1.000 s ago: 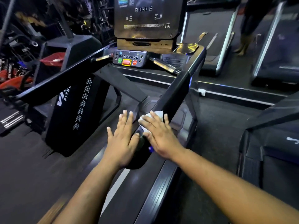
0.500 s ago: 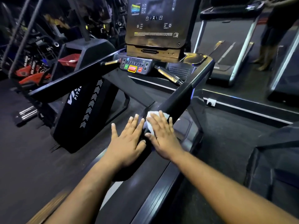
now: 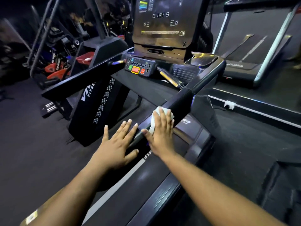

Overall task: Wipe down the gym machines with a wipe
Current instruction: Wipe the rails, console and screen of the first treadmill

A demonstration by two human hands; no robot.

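A black treadmill stands in front of me, its right handrail (image 3: 195,88) running from the console down toward me. My right hand (image 3: 160,131) lies flat on this rail and presses a white wipe (image 3: 157,111) against it; the wipe peeks out past my fingertips. My left hand (image 3: 117,144) rests open, fingers spread, on the near end of the same rail, just left of my right hand and holding nothing. The wipe's underside is hidden by my palm.
The console screen (image 3: 162,22) and button panel (image 3: 139,69) sit at the far end, with the left handrail (image 3: 78,80) beyond the belt (image 3: 130,190). Another treadmill (image 3: 254,51) stands at the back right. Racks with red gear (image 3: 55,69) fill the left.
My right hand has slid the wipe farther up the handrail toward the console. My left hand has followed along the rail, and my view has moved closer to the treadmill.
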